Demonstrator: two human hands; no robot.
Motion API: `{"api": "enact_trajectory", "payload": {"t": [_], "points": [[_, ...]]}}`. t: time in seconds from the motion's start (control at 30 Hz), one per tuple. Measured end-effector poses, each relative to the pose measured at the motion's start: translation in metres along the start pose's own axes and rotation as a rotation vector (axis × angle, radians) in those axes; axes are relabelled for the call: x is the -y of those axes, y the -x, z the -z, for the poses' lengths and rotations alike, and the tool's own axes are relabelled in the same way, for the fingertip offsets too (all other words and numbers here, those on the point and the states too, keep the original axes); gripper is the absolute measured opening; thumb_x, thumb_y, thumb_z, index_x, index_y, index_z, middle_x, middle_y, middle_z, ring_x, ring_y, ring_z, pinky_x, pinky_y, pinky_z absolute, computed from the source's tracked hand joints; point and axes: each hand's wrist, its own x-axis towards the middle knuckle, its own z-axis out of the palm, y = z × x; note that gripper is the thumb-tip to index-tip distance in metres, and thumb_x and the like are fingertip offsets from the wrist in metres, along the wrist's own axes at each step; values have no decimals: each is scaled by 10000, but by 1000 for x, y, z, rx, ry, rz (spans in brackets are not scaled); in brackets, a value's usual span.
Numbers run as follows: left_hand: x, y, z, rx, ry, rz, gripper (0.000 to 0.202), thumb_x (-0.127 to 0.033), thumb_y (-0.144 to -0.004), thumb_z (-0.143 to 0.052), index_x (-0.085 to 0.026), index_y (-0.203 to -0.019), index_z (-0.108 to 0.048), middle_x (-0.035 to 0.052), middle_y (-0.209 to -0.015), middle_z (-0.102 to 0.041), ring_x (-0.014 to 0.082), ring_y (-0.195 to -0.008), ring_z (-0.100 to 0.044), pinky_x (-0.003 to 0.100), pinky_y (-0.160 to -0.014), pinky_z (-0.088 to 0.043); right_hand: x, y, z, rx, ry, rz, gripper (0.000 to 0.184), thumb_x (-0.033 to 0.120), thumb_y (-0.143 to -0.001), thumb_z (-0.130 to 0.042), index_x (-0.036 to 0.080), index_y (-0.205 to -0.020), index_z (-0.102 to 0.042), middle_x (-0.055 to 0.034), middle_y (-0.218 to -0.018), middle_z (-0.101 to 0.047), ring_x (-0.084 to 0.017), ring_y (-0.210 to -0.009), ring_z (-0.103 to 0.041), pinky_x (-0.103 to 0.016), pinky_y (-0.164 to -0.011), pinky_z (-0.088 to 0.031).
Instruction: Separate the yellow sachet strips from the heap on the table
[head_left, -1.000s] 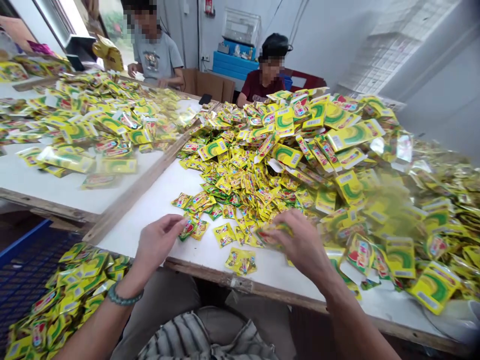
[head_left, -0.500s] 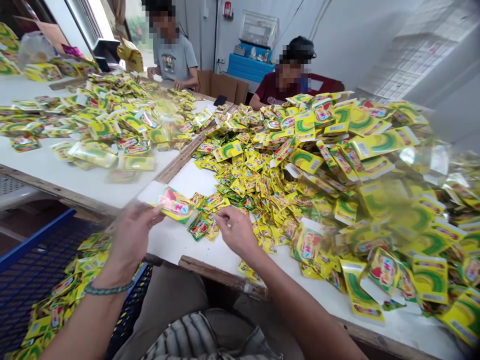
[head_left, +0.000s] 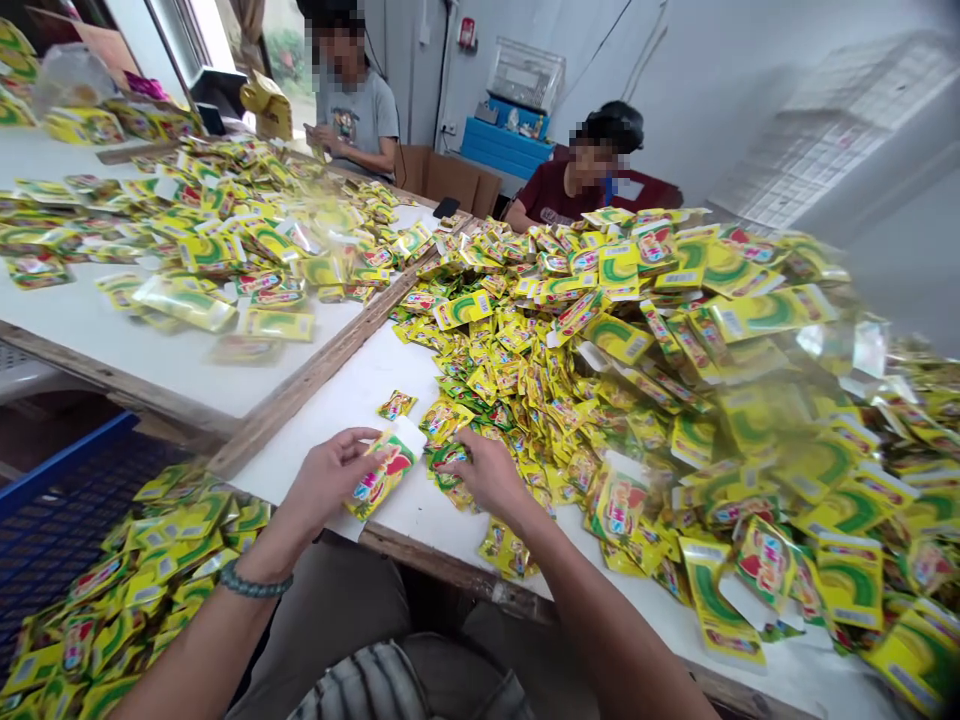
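My left hand is closed on a larger yellow packet with a white top edge, held just above the near edge of the white table. My right hand rests on the table beside it, fingers curled over a few small green and yellow sachets. A big heap of yellow sachets and packets covers the table to the right and beyond my hands. One small sachet lies alone just ahead of my left hand.
A blue crate at my lower left holds several filled yellow packets. A second white table at left carries more packets. Two other people sit at the far side. A dark phone lies between the tables.
My left hand has come in from over the crate to the table edge, still gripping the larger packet. My right hand has closed over small sachets. The view has shifted slightly.
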Motion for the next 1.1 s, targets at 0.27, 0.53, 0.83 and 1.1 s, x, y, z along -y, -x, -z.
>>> {"api": "enact_trajectory", "payload": {"t": [0.27,0.53,0.83,1.1], "points": [[-1,-11,-19,207,-282,-51,509,-583,-628,-752,-161,-912,-727,38,-776,-746,203,-661,-638,258,-548,-447,-10,-3,-5,-267,-741,-105,312,438,-684,-726,207,-825,-573,24,-681,-559,-131,-606,-504,-246,-588,-428],[-13,-2,-36,324,51,78,448,-443,-620,-849,-163,-945,-722,54,-839,-764,185,-706,-686,248,-620,-520,-10,1,-1,-129,-559,-19,302,459,-723,-731,183,-829,-673,60,-576,-450,-96,-530,-390,-217,-521,-353],[-17,4,-33,208,258,224,567,-304,-519,-921,-175,-1026,-701,26,-808,-773,141,-647,-695,209,-607,-537,-5,14,31,-106,94,-52,309,423,-934,-545,168,-858,-704,-70,-837,-672,-187,-818,-584,-283,-737,-410],[-14,8,-32,118,208,243,604,-301,-457,-929,-134,-988,-697,27,-724,-759,130,-546,-660,205,-535,-498,-12,21,12,-1,218,-128,261,322,-736,-782,177,-657,-580,-34,-774,-623,-193,-825,-534,-289,-710,-370]]}}
